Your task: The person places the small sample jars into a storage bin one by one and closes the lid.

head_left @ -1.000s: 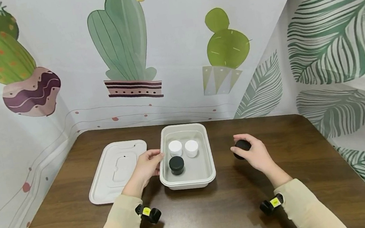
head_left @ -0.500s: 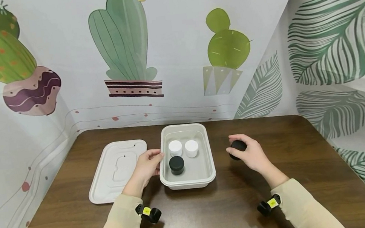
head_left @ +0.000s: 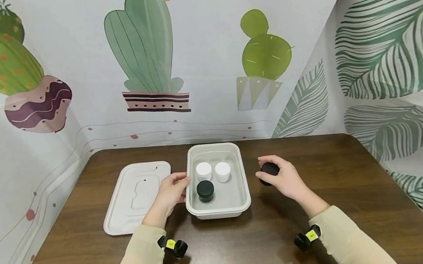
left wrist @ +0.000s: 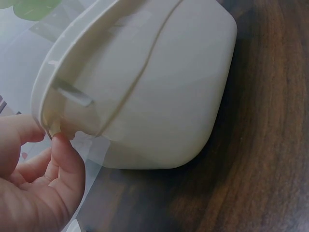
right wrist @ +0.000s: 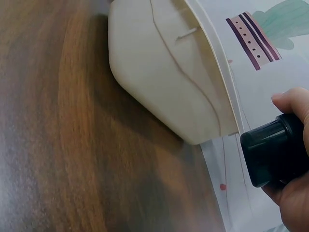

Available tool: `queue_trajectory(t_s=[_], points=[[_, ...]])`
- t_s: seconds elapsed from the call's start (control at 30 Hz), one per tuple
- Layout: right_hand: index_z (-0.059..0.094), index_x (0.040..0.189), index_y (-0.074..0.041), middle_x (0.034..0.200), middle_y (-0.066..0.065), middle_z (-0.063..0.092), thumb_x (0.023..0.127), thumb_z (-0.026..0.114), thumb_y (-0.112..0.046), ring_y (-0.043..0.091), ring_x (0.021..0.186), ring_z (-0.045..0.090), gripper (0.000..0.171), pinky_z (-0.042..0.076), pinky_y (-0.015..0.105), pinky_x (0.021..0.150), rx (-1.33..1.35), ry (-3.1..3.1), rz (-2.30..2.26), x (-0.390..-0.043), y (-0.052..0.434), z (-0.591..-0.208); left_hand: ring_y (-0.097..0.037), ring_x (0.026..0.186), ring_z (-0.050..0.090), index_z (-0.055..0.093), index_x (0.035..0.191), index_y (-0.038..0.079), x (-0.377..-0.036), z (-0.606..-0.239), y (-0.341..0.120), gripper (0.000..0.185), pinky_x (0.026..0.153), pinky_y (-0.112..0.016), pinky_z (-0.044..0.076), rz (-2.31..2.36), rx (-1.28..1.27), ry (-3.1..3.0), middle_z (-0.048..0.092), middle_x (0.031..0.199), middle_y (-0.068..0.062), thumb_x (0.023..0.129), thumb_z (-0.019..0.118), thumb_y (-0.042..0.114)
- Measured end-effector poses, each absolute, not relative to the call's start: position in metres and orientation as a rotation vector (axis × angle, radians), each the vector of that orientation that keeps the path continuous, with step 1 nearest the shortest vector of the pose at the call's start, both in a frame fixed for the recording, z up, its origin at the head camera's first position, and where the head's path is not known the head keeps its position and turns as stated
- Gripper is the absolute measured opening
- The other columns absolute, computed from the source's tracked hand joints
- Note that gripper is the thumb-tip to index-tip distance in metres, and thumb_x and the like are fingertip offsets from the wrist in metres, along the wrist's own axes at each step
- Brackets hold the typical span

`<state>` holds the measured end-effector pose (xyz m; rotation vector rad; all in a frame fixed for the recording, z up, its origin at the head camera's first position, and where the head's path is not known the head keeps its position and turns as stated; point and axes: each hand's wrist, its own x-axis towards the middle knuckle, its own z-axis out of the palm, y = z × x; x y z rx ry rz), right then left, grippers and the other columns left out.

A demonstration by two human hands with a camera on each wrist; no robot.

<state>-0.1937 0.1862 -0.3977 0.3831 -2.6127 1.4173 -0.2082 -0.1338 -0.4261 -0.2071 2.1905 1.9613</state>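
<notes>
Right hand [head_left: 286,179] grip clamped around black jar [head_left: 269,172], lid tilted leftward toward white tray [head_left: 221,210]; left hand [head_left: 171,190] fingers on its rim.

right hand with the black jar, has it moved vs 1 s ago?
Yes. The right hand holding the black jar has shifted left, closer to the white tray, which stays put on the table.

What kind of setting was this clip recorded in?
Likely a staged tabletop recording booth, not a lived-in room: printed cactus and leaf backdrops enclose a dark wooden table, and small cameras are strapped to both wrists.
</notes>
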Motion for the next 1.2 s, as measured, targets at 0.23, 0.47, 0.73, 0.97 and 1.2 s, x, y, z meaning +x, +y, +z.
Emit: queue_trajectory(t_s=[0.23, 0.47, 0.73, 0.97, 1.2], points=[[0.059, 0.119, 0.001, 0.113, 0.023, 0.063, 0.083, 0.071, -0.008, 0.032, 0.103, 0.06, 0.039, 0.048, 0.018, 0.078, 0.431, -2.613, 1.412, -0.182, 0.173, -0.376, -0.013, 0.064, 0.06, 0.053, 0.125, -0.002, -0.206, -0.423, -0.134, 0.038, 0.052, -0.024, 0.05, 1.952, -0.206, 2.194, 0.064, 0.1, -0.017, 0.093, 0.059, 0.019], [0.061, 0.12, -0.01, 0.113, 0.01, 0.065, 0.083, 0.074, -0.02, 0.023, 0.102, 0.061, 0.041, 0.049, 0.021, 0.08, 0.472, -2.602, 1.391, -0.197, 0.178, -0.4, -0.013, 0.063, 0.059, 0.054, 0.124, -0.002, -0.207, -0.424, -0.133, 0.037, 0.05, -0.024, 0.049, 1.954, -0.209, 2.197, 0.063, 0.096, -0.015, 0.093, 0.059, 0.018], [0.062, 0.119, -0.014, 0.111, 0.006, 0.066, 0.081, 0.075, -0.022, 0.018, 0.101, 0.061, 0.04, 0.049, 0.023, 0.082, 0.507, -2.6, 1.375, -0.199, 0.172, -0.396, -0.012, 0.061, 0.058, 0.054, 0.122, -0.002, -0.209, -0.427, -0.133, 0.034, 0.051, -0.023, 0.049, 1.958, -0.212, 2.196, 0.063, 0.093, -0.013, 0.093, 0.058, 0.016], [0.062, 0.118, -0.012, 0.111, 0.007, 0.066, 0.081, 0.075, -0.021, 0.02, 0.1, 0.06, 0.04, 0.049, 0.022, 0.082, 0.542, -2.587, 1.389, -0.2, 0.165, -0.394, -0.012, 0.062, 0.059, 0.054, 0.123, -0.002, -0.208, -0.425, -0.133, 0.036, 0.051, -0.023, 0.049, 1.95, -0.209, 2.201, 0.064, 0.096, -0.014, 0.092, 0.059, 0.017], [0.063, 0.118, -0.009, 0.11, 0.006, 0.066, 0.08, 0.076, -0.021, 0.018, 0.099, 0.059, 0.042, 0.048, 0.025, 0.083, 0.561, -2.593, 1.389, -0.201, 0.159, -0.388, -0.011, 0.061, 0.059, 0.054, 0.122, -0.002, -0.208, -0.425, -0.133, 0.035, 0.051, -0.023, 0.049, 1.95, -0.209, 2.198, 0.064, 0.093, -0.013, 0.093, 0.057, 0.016]])
